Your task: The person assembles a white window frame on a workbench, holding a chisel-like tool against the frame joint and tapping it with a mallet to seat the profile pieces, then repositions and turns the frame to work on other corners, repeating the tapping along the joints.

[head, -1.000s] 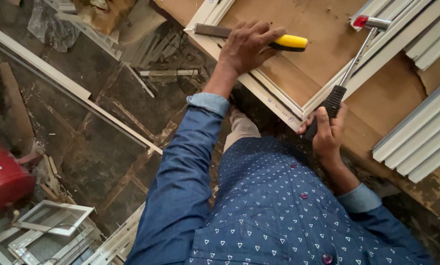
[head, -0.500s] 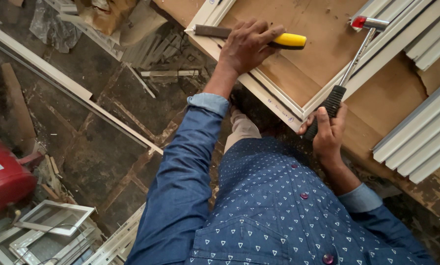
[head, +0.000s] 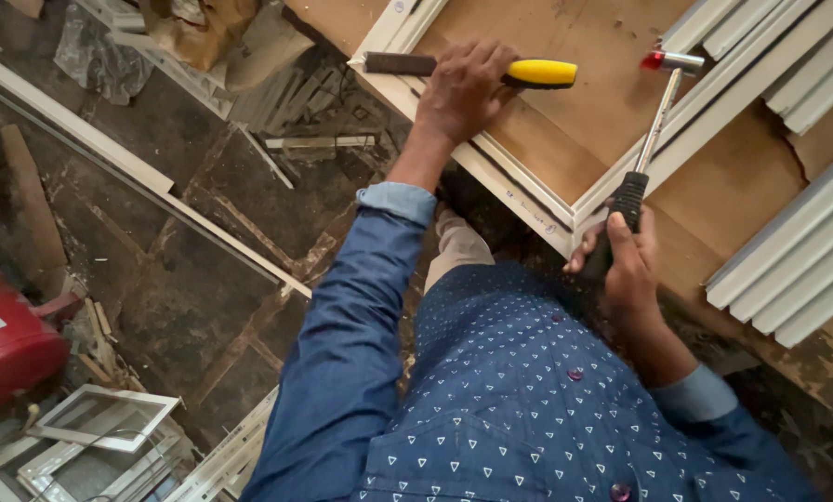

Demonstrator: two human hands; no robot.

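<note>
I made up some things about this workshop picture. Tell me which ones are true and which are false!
1. The right hand holds a hammer by its black handle. True.
2. The left hand rests on a tool with a green handle. False: the chisel-like tool has a yellow handle.
3. The hammer's head is touching the yellow handle. False: it lies apart from it, to the right.
4. A white frame lies on the brown board. True.
5. The person's sleeves are red. False: they are blue; the red thing sits on the floor.

Dark blue shirt w/ small white triangles, lighter blue cuffs, buttons.
</note>
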